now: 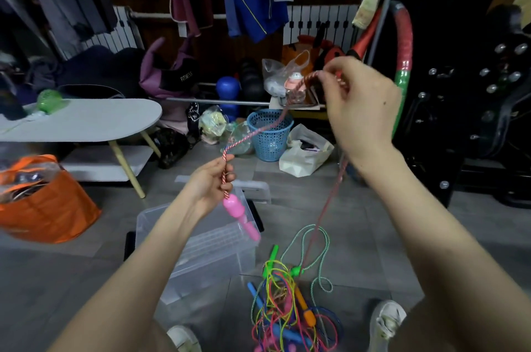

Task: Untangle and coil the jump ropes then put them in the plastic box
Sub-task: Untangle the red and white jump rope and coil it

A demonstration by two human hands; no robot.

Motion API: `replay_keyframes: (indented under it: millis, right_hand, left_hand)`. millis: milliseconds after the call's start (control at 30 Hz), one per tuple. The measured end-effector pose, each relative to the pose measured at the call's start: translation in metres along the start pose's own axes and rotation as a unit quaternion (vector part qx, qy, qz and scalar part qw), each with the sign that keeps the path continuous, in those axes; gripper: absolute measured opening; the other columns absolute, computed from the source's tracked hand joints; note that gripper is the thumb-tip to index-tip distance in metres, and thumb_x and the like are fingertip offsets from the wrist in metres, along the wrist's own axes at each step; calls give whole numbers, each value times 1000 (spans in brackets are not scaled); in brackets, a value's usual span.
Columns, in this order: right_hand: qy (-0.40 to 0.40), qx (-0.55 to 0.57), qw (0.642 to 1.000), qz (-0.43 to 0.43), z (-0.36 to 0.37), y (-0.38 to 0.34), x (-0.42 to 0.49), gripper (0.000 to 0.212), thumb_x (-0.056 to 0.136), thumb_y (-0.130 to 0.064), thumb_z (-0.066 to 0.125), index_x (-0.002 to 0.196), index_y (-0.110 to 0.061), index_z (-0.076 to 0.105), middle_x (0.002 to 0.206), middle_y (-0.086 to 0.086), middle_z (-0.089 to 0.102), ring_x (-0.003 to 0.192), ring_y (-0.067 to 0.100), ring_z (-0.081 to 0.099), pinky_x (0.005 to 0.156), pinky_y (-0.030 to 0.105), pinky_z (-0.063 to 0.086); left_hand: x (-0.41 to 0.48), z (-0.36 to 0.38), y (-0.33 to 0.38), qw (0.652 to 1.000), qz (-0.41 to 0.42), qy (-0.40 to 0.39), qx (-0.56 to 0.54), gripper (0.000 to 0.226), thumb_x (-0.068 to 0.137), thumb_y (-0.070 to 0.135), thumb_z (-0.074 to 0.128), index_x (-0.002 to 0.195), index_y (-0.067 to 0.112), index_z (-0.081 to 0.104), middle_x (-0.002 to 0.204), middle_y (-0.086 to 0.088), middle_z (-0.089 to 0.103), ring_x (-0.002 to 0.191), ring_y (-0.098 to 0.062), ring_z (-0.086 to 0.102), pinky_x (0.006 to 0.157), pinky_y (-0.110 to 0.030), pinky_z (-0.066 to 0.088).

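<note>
Tangled ropes (287, 308) below — left grip (209, 182) and right grip (359, 104) both holding pink rope (253, 134).

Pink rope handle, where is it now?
Head view, centre: the pink handle dangles just below the left hand, over the clear plastic box.

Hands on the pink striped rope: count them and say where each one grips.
2. The left hand grips the pink striped rope just above its pink handle. The right hand pinches it higher up; from there it trails down to the tangled pile.
</note>
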State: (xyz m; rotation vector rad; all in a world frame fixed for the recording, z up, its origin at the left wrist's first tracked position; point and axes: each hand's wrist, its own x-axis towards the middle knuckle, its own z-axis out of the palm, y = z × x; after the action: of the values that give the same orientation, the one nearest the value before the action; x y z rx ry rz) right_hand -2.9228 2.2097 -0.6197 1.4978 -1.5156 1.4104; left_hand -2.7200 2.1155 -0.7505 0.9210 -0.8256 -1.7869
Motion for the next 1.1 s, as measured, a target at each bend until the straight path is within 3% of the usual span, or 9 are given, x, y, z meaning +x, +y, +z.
replay_keyframes:
  millis: [100, 200, 300, 400, 533, 633, 733, 867, 1100]
  right_hand:
    - [-122, -81, 989, -30, 19, 6, -21, 9, 78, -22, 66, 74, -14, 66, 64, 7, 66, 56, 28, 62, 45, 29, 43]
    - [-328, -229, 911, -100, 39, 18, -85, 31, 38, -20, 86, 45, -18, 56, 39, 0, 51, 34, 19, 52, 41, 15, 20]
    - [-427, -210, 868, -137, 44, 29, -142, 41, 25, -28, 89, 40, -19, 52, 38, -1, 50, 35, 15, 51, 38, 13, 23]
    - [-406, -147, 888, -159, 35, 23, -159, 31, 50, -37, 80, 46, -20, 54, 44, -4, 53, 42, 16, 55, 37, 14, 30]
    - [-381, -23, 917, -116, 21, 9, -144, 37, 78, -49, 40, 61, -25, 62, 59, -7, 62, 57, 17, 60, 45, 22, 43]
    - [-491, 60, 867, -57, 7, 1, -118, 32, 87, -48, 48, 87, -23, 69, 87, -7, 68, 86, 15, 57, 71, 27, 41]
    - [-527, 102, 842, -56, 5, -2, -104, 22, 89, -38, 57, 97, -22, 69, 95, -7, 66, 86, 6, 50, 70, 21, 30]
    - [-512, 209, 832, 51, 11, 3, -92, 10, 87, -28, 62, 80, -25, 69, 76, -8, 65, 75, 4, 55, 72, 26, 42]
    - [-481, 253, 832, 115, 17, 13, -78, 35, 88, -16, 61, 59, -33, 54, 57, -14, 54, 54, -8, 48, 59, 7, 35]
  left_hand:
    - [1, 3, -2, 1000, -3, 6, -8, 24, 98, 3, 32, 92, 8, 55, 59, 0, 48, 41, -6, 45, 34, -13, 28]
    - [0, 4, -4, 1000, 5, 8, 15, 23, 98, 5, 34, 93, 8, 56, 61, 0, 53, 42, -6, 50, 36, -13, 31]
    - [-3, 4, -6, 997, 22, -6, 74, 21, 98, 8, 37, 95, 12, 57, 61, 2, 65, 49, -8, 60, 42, -14, 39]
    - [-9, 0, -10, 987, 28, -25, 157, 19, 99, 9, 38, 96, 14, 56, 65, 2, 71, 56, -9, 66, 47, -16, 46]
    - [-15, -12, -15, 968, 25, -53, 246, 17, 99, 12, 39, 97, 12, 56, 73, 1, 73, 63, -11, 69, 53, -18, 51]
    - [-17, -14, -23, 955, 18, -79, 285, 17, 99, 12, 38, 99, 9, 55, 79, -2, 72, 67, -13, 69, 64, -24, 53]
    - [-19, -6, -30, 966, 10, -101, 237, 17, 98, 10, 39, 101, 6, 55, 83, -7, 72, 71, -18, 70, 71, -29, 56]
    - [-25, 7, -34, 971, -22, -129, 198, 21, 97, 6, 37, 94, 9, 57, 72, -5, 72, 62, -16, 69, 62, -27, 57]
    - [-40, 28, -41, 968, -59, -192, 152, 22, 93, -1, 34, 98, 4, 55, 62, -8, 68, 58, -22, 69, 64, -32, 57]
